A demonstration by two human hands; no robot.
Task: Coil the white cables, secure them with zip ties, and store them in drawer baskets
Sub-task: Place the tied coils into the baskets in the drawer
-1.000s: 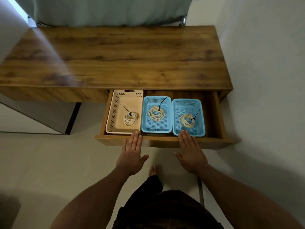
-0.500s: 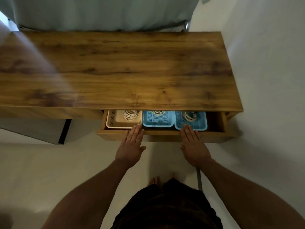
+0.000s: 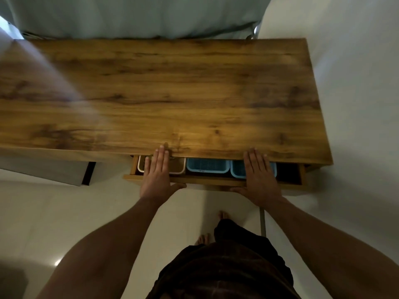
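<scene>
The wooden drawer [image 3: 207, 181] under the desk top stands only a narrow gap open. In that gap I see the front strips of a beige basket [image 3: 178, 168] at the left and two blue baskets: one in the middle [image 3: 207, 166], one at the right [image 3: 237, 170]. The coiled cables are hidden under the desk top. My left hand [image 3: 156, 175] lies flat with straight fingers over the drawer's front edge and the beige basket. My right hand [image 3: 258, 175] lies flat the same way over the front edge and the right blue basket.
The wooden desk top [image 3: 164, 93] fills the upper middle, with a pale curtain [image 3: 133, 16] behind it and a white wall [image 3: 356, 83] at its right end. White floor lies below, where my bare feet [image 3: 204, 238] stand near the drawer.
The drawer has slid far in under the desk top with both flat hands against its front. The cable coils have gone out of sight and only the baskets' front strips show.
</scene>
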